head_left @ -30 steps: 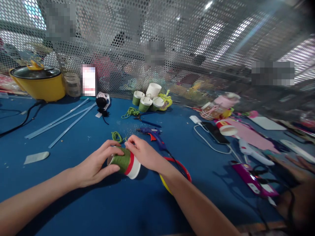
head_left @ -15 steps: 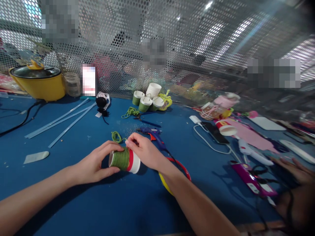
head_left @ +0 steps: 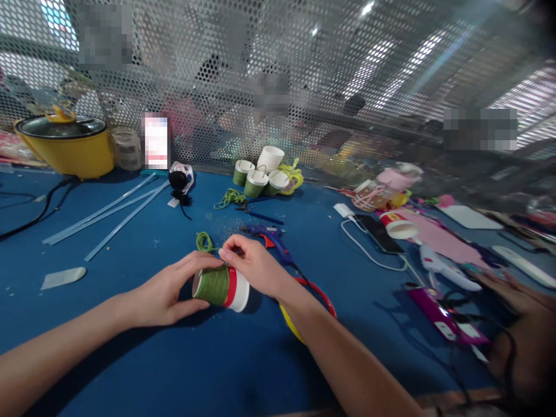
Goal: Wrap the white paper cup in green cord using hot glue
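Gripping the paper cup (head_left: 226, 288) on its side with the left hand (head_left: 165, 292), closed around it, and pinching the green yarn (head_left: 204, 242) with the right hand (head_left: 254, 263), just beside it. Situated over the table (head_left: 195, 365), nearer to its front edge than to its back edge; touching or raised, cannot tell. For even winding, better to hold the yarn lightly tight, turn the cup slowly, lay each round close to its neighbour toward the red band (head_left: 232, 285), and not squeeze too strongly.
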A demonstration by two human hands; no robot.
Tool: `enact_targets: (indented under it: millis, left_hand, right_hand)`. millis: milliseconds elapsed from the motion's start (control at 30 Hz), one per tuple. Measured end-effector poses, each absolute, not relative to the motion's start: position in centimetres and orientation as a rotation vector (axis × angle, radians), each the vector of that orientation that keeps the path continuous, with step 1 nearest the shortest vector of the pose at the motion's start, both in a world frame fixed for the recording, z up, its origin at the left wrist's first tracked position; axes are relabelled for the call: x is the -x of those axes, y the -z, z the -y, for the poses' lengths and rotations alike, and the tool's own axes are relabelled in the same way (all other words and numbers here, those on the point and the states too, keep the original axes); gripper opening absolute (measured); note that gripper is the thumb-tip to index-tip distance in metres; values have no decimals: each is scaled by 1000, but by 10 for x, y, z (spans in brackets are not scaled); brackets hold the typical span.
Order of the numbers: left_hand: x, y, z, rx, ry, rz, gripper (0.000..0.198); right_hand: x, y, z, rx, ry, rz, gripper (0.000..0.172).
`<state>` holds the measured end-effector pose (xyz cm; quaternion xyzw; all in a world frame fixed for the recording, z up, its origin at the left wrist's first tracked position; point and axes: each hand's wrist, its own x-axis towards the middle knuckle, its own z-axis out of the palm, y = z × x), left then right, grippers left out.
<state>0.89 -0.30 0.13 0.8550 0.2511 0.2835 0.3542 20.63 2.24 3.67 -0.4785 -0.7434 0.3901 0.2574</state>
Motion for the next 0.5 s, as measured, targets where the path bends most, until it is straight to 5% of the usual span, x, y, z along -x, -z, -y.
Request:
enact_targets:
  millis: [500]
  left_hand:
    - [-13, -5, 9, -2285, -655, -728, 53]
  right_hand:
    - [-210, -31, -31, 1421, -1162, 1949, 17]
